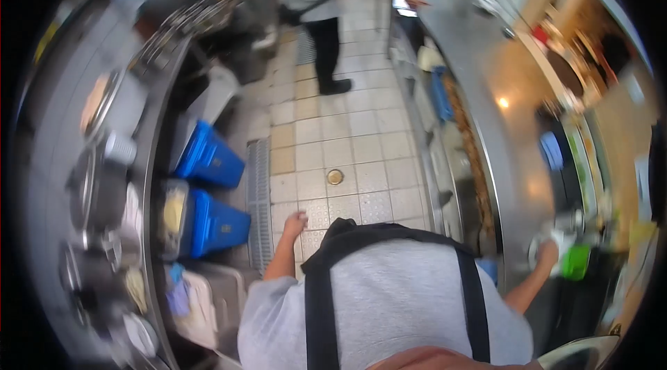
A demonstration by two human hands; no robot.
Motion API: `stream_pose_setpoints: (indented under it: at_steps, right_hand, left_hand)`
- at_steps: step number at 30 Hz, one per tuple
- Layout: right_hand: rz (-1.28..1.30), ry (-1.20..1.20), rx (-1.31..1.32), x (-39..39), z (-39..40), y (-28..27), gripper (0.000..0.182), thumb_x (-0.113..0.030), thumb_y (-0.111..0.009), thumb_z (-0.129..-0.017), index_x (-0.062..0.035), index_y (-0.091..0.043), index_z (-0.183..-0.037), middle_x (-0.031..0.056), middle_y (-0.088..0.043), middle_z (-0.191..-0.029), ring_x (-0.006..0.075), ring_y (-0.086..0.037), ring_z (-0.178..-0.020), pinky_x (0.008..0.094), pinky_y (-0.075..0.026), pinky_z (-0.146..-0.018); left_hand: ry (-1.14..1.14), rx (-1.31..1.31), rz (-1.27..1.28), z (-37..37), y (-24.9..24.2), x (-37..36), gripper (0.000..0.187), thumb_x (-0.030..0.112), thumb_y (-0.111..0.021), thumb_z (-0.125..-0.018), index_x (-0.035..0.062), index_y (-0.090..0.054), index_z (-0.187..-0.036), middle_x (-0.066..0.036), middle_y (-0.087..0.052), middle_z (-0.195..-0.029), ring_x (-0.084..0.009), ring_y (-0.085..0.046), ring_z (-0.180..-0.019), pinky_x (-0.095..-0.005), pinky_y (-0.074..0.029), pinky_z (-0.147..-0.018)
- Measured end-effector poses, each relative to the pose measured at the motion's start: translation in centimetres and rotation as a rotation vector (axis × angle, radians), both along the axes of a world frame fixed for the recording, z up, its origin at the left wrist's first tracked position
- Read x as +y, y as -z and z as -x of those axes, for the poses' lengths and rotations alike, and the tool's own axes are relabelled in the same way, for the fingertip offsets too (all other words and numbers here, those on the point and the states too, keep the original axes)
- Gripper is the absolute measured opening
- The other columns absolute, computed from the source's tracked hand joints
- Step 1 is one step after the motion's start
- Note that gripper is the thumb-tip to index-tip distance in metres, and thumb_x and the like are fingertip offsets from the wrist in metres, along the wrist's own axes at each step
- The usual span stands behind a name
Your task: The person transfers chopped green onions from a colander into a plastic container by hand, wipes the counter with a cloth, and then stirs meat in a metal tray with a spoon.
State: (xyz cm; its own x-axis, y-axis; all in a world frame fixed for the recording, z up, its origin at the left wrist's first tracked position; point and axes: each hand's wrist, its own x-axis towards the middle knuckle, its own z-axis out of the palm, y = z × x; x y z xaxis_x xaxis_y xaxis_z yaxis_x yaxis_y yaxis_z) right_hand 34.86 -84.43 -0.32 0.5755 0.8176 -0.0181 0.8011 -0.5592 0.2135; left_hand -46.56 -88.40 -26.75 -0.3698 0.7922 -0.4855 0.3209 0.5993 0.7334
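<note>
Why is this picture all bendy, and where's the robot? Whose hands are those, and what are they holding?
There's no robot here, just a person in a grey shirt. A camera on their head looks forward and down; its lens is probably very wide, so things look bent. The left hand is out over the floor, and I can't see anything in it. The right hand is at a white thing on the steel counter, beside something green. It's too blurry to tell what the white thing is, or whether it's held.
</note>
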Motion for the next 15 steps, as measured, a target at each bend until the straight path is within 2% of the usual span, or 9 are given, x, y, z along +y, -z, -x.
stream_pose_setpoints:
  at_steps: [2,3,4,6,9,11,12,14,15]
  right_hand:
    - [-0.012,-0.104,-0.001,1.5,-0.2,0.7,0.034,-0.029,-0.061,-0.082,-0.0016,-0.063,-0.102,0.0204,-0.064,-0.103,0.0388,-0.059,-0.097,0.0484,-0.047,-0.082]
    - [-0.073,-0.208,-0.046,2.3,-0.4,1.3,0.035,-0.031,-0.062,-0.083,-0.0019,-0.063,-0.102,0.0211,-0.064,-0.101,0.0394,-0.059,-0.096,0.0481,-0.047,-0.082]
    - [-0.023,-0.173,-0.02,3.8,1.7,-0.4,0.035,-0.033,-0.061,-0.084,-0.0025,-0.062,-0.102,0.0213,-0.064,-0.1,0.0401,-0.059,-0.097,0.048,-0.046,-0.083]
    - [-0.099,-0.307,0.027,7.5,2.0,-0.2,0.033,-0.029,-0.062,-0.083,0.0027,-0.062,-0.091,0.0253,-0.063,-0.096,0.0437,-0.059,-0.093,0.0503,-0.046,-0.081]
    - [-0.042,-0.477,0.044,14.5,3.7,-1.2,0.036,-0.032,-0.062,-0.084,0.002,-0.062,-0.093,0.0259,-0.063,-0.097,0.0442,-0.059,-0.092,0.0509,-0.046,-0.08]
    - [0.075,-0.323,-0.102,18.1,8.4,-5.5,0.034,-0.033,-0.06,-0.087,-0.0011,-0.063,-0.098,0.0244,-0.064,-0.095,0.0433,-0.059,-0.09,0.0504,-0.046,-0.079]
    - [0.071,-0.4,-0.113,20.3,10.5,-7.3,0.034,-0.033,-0.06,-0.087,-0.0011,-0.063,-0.098,0.0244,-0.064,-0.095,0.0433,-0.059,-0.09,0.0504,-0.046,-0.079]
    - [-0.249,-0.548,-0.007,23.2,15.2,-9.4,0.036,-0.037,-0.055,-0.092,-0.0031,-0.064,-0.101,0.0208,-0.064,-0.1,0.04,-0.06,-0.094,0.0475,-0.046,-0.084]
    - [-0.451,-0.723,-0.046,24.0,18.3,-9.6,0.032,-0.032,-0.055,-0.093,-0.0027,-0.065,-0.102,0.0202,-0.065,-0.101,0.0383,-0.06,-0.095,0.0451,-0.046,-0.085]
  left_hand:
    - [0.079,0.171,-0.013,0.7,-5.1,2.5,0.04,0.022,-0.062,-0.079,0.006,-0.063,-0.116,-0.015,-0.068,-0.08,-0.0229,-0.067,-0.069,-0.0349,-0.052,-0.068]
    - [0.051,0.206,-0.057,1.9,-4.4,2.9,0.041,0.023,-0.062,-0.079,0.0071,-0.062,-0.117,-0.015,-0.068,-0.081,-0.0238,-0.067,-0.071,-0.0356,-0.052,-0.07]
    - [-0.003,0.167,-0.075,2.6,-5.0,2.8,0.04,0.022,-0.062,-0.079,0.0064,-0.063,-0.115,-0.016,-0.069,-0.083,-0.0241,-0.067,-0.071,-0.036,-0.052,-0.071]
    - [-0.153,0.154,-0.117,3.5,-4.6,1.3,0.037,0.022,-0.063,-0.078,0.0073,-0.065,-0.112,-0.016,-0.07,-0.089,-0.0245,-0.068,-0.071,-0.0366,-0.053,-0.073]
    - [-0.402,0.046,-0.019,3.1,-4.0,-4.3,0.036,0.022,-0.063,-0.077,0.0091,-0.067,-0.111,-0.017,-0.069,-0.099,-0.027,-0.068,-0.081,-0.0372,-0.052,-0.079]
    - [-0.475,0.154,0.005,0.9,-3.1,-9.5,0.036,0.025,-0.063,-0.077,0.0103,-0.067,-0.11,-0.017,-0.067,-0.104,-0.03,-0.066,-0.093,-0.0386,-0.05,-0.085]
    - [-0.553,0.146,0.011,-0.7,-2.7,-12.7,0.036,0.025,-0.063,-0.077,0.0103,-0.067,-0.11,-0.017,-0.067,-0.104,-0.03,-0.066,-0.093,-0.0386,-0.05,-0.085]
    - [-0.441,0.3,0.22,-4.1,-2.3,-19.9,0.034,0.025,-0.062,-0.077,0.0102,-0.068,-0.106,-0.017,-0.067,-0.105,-0.0321,-0.062,-0.101,-0.0396,-0.048,-0.089]
    - [-0.426,0.277,0.297,-5.8,-2.5,-23.4,0.033,0.025,-0.061,-0.077,0.0096,-0.068,-0.105,-0.017,-0.067,-0.104,-0.0321,-0.062,-0.101,-0.0401,-0.048,-0.089]
